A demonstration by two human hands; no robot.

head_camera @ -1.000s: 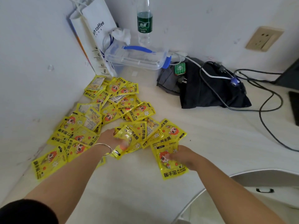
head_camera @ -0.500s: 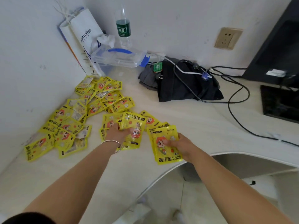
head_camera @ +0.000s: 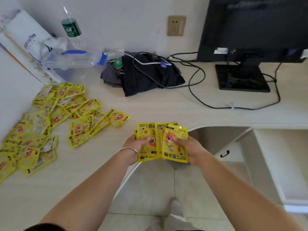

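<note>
Drawn back from the pile (head_camera: pixel 80 114) to the desk edge (head_camera: pixel 216 126), left hand (head_camera: pixel 135 143) and right hand (head_camera: pixel 191 147) have fingers grasping packets (head_camera: pixel 173 149).

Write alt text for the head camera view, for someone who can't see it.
A left hand and right hand together hold a fan of yellow hand warmer packets above the curved edge of a white desk. Many loose packets lie scattered at left; a black monitor stands at right.
</note>
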